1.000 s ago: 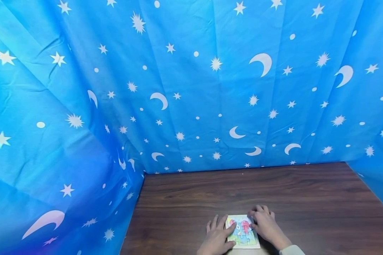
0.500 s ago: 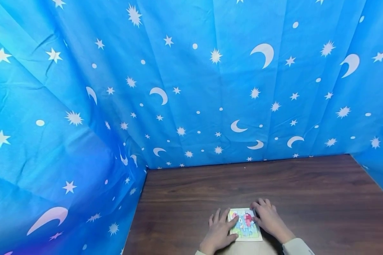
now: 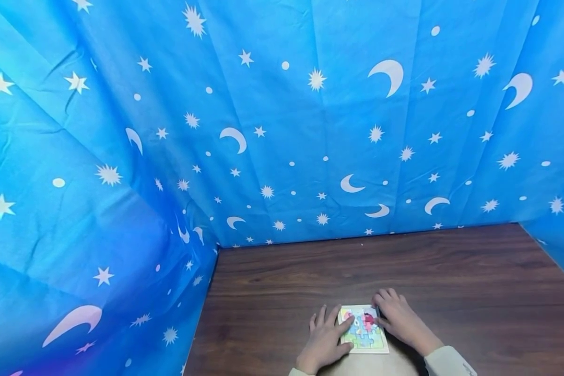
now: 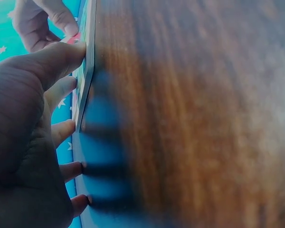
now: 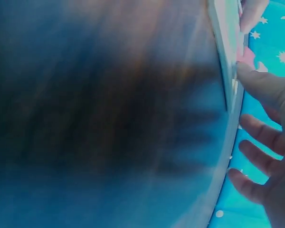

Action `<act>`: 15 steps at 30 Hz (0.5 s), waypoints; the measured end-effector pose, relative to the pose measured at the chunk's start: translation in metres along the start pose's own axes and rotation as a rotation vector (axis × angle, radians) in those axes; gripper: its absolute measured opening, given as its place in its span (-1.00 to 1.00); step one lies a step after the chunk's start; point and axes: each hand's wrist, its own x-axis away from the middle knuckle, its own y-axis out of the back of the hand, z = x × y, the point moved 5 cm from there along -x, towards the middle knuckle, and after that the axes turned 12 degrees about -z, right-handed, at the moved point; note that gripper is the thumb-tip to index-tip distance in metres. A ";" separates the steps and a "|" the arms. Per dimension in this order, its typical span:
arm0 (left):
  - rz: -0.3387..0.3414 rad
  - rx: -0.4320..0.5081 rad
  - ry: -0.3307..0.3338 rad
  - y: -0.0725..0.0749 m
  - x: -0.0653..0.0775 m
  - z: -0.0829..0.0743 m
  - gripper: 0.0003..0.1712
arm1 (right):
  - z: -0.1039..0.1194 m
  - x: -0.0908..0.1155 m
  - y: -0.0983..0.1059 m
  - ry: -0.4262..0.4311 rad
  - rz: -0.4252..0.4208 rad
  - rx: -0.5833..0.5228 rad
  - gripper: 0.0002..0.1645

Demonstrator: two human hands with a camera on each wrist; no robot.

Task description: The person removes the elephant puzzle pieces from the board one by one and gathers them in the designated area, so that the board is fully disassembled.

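A small square jigsaw puzzle in a pale frame lies on the table, with pink-red, blue, yellow and green parts. My left hand rests at its left side, fingers spread. The left thumb and index finger reach over the puzzle's face. At the upper right, my right hand pinches a pink-red puzzle piece near the thumb tip. That piece stands a little proud of the board in both wrist views. The right index fingertip is partly hidden there, and the other right fingers spread beyond the frame's edge.
The dark wood-grain table extends behind the puzzle and to both sides. Blue cloth printed with white stars and moons hangs at the back, left and right edges.
The head view has tilted down slightly, so table and puzzle sit higher in it. The right fingers have shifted a little at the puzzle's upper right. My left hand keeps its place.
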 end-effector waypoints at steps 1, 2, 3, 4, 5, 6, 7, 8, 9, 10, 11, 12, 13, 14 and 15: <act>0.001 0.005 -0.002 0.000 0.000 -0.001 -0.29 | 0.001 0.001 0.001 0.025 -0.040 -0.009 -0.58; 0.001 0.007 -0.003 0.000 0.000 -0.001 -0.29 | 0.002 0.002 0.003 0.049 -0.079 -0.024 -0.57; 0.002 0.009 -0.002 0.000 0.000 -0.001 -0.29 | 0.003 0.002 0.004 0.077 -0.121 -0.045 -0.56; 0.001 0.015 -0.003 0.000 0.000 -0.001 -0.29 | 0.004 0.003 0.004 0.104 -0.156 -0.072 -0.55; 0.002 0.019 0.000 0.000 0.001 -0.001 -0.29 | 0.005 0.003 0.005 0.122 -0.179 -0.101 -0.55; 0.004 0.021 0.002 0.000 0.001 -0.001 -0.29 | 0.006 0.002 0.005 0.137 -0.192 -0.132 -0.56; 0.008 0.018 0.006 -0.001 0.001 -0.001 -0.29 | 0.006 0.001 0.004 0.145 -0.193 -0.154 -0.57; 0.008 0.014 0.007 -0.002 0.001 0.000 -0.29 | 0.006 0.000 0.004 0.147 -0.186 -0.174 -0.57; 0.007 0.012 0.007 -0.002 0.001 0.000 -0.29 | 0.006 -0.001 0.003 0.145 -0.175 -0.186 -0.58; 0.006 0.010 0.005 -0.003 0.001 0.001 -0.29 | 0.006 -0.002 0.002 0.136 -0.154 -0.195 -0.59; 0.006 0.003 0.003 -0.003 0.001 0.001 -0.29 | 0.006 -0.003 0.001 0.122 -0.132 -0.195 -0.60; 0.002 0.001 -0.003 -0.003 0.001 0.001 -0.29 | 0.006 -0.004 0.001 0.109 -0.109 -0.193 -0.61; -0.001 -0.001 -0.007 -0.004 0.001 0.001 -0.29 | 0.005 -0.005 0.000 0.092 -0.084 -0.188 -0.62; -0.003 0.001 -0.010 -0.004 0.001 0.001 -0.29 | 0.005 -0.005 -0.001 0.077 -0.059 -0.183 -0.63; -0.003 0.004 -0.013 -0.004 0.001 0.001 -0.29 | 0.004 -0.005 -0.001 0.064 -0.036 -0.181 -0.64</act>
